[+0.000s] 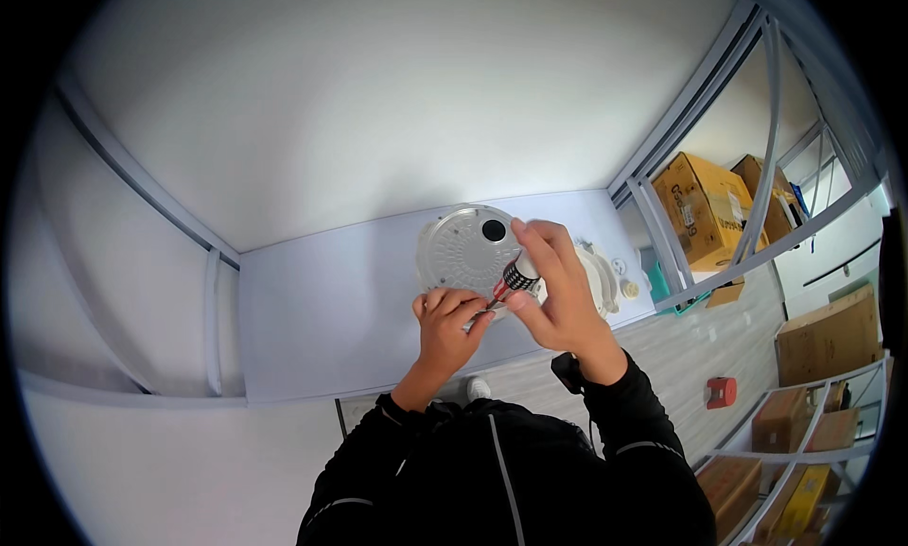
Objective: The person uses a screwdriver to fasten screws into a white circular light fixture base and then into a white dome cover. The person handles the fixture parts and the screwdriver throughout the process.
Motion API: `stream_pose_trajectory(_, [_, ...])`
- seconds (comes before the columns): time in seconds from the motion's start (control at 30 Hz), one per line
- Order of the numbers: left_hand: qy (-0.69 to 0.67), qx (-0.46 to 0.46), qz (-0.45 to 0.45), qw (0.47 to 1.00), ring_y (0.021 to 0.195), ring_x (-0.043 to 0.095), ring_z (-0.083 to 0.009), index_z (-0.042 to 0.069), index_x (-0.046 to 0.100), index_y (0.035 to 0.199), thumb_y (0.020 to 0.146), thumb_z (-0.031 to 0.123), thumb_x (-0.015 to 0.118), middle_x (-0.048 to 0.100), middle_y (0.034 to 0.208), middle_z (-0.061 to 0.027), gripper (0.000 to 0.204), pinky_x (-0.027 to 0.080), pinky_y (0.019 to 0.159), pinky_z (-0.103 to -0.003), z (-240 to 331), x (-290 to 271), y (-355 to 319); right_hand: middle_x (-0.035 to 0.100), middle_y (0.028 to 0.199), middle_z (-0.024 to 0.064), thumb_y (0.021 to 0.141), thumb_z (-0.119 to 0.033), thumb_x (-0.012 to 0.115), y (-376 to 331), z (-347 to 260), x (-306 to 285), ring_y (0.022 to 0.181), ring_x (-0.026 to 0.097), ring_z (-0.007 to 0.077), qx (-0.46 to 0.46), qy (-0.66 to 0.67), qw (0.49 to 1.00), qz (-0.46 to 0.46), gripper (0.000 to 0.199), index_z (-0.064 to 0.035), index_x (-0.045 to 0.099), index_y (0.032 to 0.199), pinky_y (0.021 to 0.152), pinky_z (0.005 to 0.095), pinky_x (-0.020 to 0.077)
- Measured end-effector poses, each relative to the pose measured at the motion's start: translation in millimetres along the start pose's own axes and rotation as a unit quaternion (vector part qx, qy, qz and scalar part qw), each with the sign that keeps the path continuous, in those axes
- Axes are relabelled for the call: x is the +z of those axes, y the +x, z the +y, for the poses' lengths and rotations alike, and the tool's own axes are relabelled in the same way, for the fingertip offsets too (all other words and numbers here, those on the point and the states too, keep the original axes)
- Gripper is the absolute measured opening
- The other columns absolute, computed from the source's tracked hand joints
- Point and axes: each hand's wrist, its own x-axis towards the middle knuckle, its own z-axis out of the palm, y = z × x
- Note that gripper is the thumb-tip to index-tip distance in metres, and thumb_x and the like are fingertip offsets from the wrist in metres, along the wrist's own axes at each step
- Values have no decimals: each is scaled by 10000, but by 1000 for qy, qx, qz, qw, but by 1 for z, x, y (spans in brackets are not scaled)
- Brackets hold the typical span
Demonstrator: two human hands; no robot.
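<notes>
A round silver-grey disc-shaped part (pixel 463 253) with a radial pattern and a black round spot lies on the white table (pixel 322 300). Over its near right rim, my right hand (pixel 565 305) is closed around a screwdriver (pixel 519 271) with a white, black and red handle. The tool slants down to the left, its thin tip at the disc's near edge. There my left hand (pixel 447 330) sits with thumb and fingers pinched close to the tip; whatever they hold is hidden.
White curved parts (pixel 596 277) lie right of the disc, partly behind my right hand. Small round pieces (pixel 629 288) are near the table's right end. Beyond a metal frame (pixel 662 229) stand cardboard boxes (pixel 705 210) and a green bin (pixel 659 281). A red stool (pixel 721 392) stands on the floor.
</notes>
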Motion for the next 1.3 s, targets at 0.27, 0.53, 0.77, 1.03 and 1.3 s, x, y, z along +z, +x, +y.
stream_pose_trajectory(0.27, [-2,2,10,1000,1077,596,-165,174,824,966,807,243,913,742,1057,98,195,342,987,-425,1,-2,1,698,1271,220,932,-121,840,-17,7,-1,1089,707,325,38,9,998,-51,622,12,611,1494,928,420,570])
stream_pose_trajectory(0.53, [-2,3,2,1000,1074,606,-184,173,819,968,803,230,909,742,1060,81,196,356,970,-414,-1,-1,0,669,1099,130,831,-116,921,0,-14,-5,917,691,272,15,40,999,-3,636,-48,704,1425,796,362,585])
stream_pose_trajectory(0.77, [4,0,4,1000,1065,599,-165,181,820,945,812,234,904,742,1056,101,166,350,982,-417,1,0,2,693,1318,179,839,-170,935,-22,-3,-11,1081,710,322,43,-31,998,-35,657,-8,693,1427,908,405,581])
stream_pose_trajectory(1.03, [-2,-4,-1,1000,1068,597,-167,175,818,946,808,233,908,739,1046,93,175,350,973,-417,1,1,1,659,1086,91,798,-184,956,-12,-6,-7,896,678,254,9,46,999,-28,624,-67,745,1374,743,342,590])
stream_pose_trajectory(1.3, [12,1,-20,1000,1081,588,-185,169,816,969,822,239,902,737,1067,83,184,347,978,-416,1,-3,2,682,1172,112,838,-130,908,-8,-9,-8,995,711,322,-15,19,1000,-20,621,-79,711,1424,833,378,619])
